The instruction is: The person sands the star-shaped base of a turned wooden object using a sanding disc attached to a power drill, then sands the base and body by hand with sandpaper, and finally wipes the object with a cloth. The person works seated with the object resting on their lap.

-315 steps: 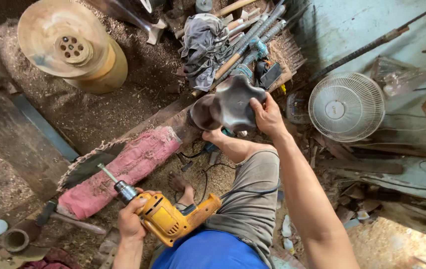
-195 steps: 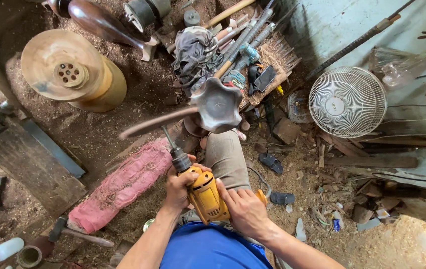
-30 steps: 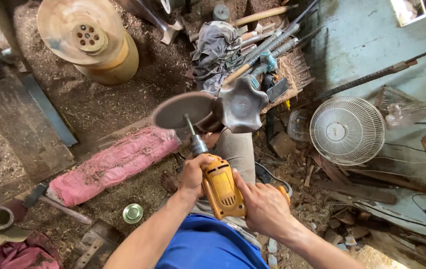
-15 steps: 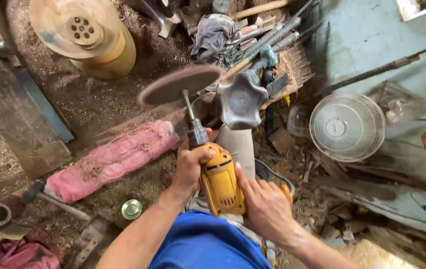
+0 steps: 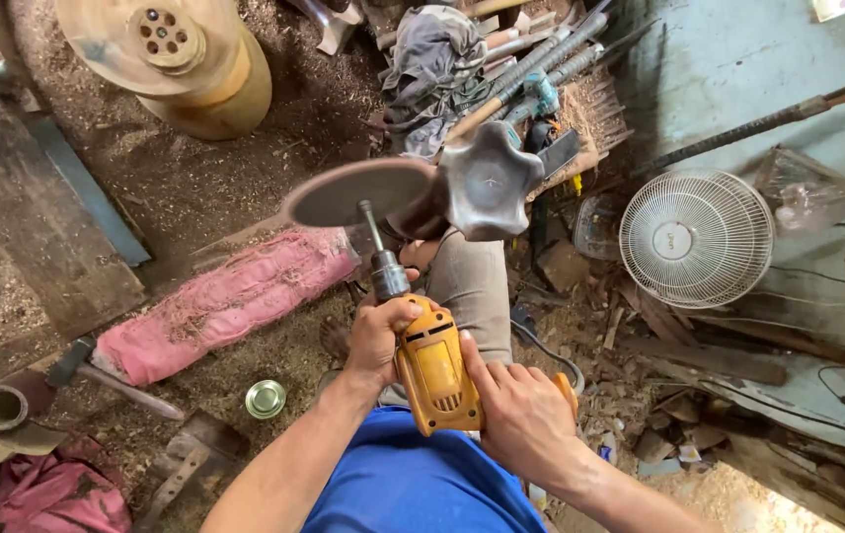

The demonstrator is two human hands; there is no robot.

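Pink padded cushion (image 5: 230,301) lies on the sawdust floor at left. Left hand (image 5: 380,341) wraps the yellow drill (image 5: 432,370) near its chuck, right hand (image 5: 521,419) grips the rear; its long axis points away toward the sanding disc (image 5: 358,192) beside the carved wooden piece (image 5: 487,181).

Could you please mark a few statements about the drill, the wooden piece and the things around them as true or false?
1. Both hands grip the yellow power drill. True: left hand near the chuck, right hand at the rear.
2. The drill carries a thin bare bit. False: it carries a round sanding disc.
3. The disc meets a dark lobed wooden piece. True.
4. The white round fan lies on the person's left. False: it lies to the right.
5. A pink stuffed sack lies on the sawdust-covered ground. True.
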